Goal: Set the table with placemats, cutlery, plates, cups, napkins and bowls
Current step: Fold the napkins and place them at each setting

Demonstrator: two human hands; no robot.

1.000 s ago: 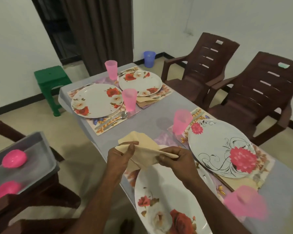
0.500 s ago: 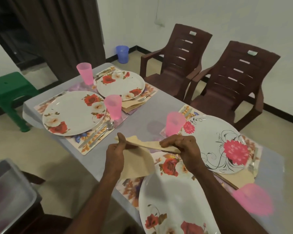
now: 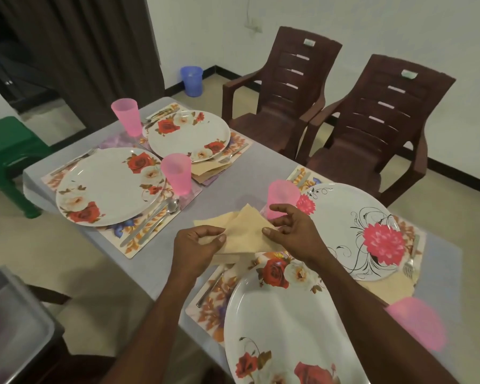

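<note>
Pinching the beige napkin (image 3: pixel 243 231) at its 9 o'clock corner, the left hand (image 3: pixel 198 245) holds on; the right hand (image 3: pixel 291 231) pinches its 3 o'clock edge.

Beige paper napkin (image 3: pixel 243 231); translucent pink plastic cups (image 3: pixel 176 177); round white plates, red roses (image 3: pixel 108 187); one, pink flower with black swirls (image 3: pixel 352 231); grey tablecloth (image 3: pixel 233 176); floral placemats (image 3: pixel 150 234).

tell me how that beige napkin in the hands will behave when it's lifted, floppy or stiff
Probably floppy: the beige folded napkin creases and drapes between the left hand and right hand rather than holding flat. It looks thin, so likely very light. Its folds may fall open if held by one corner only, since nothing visible keeps them together.
</note>
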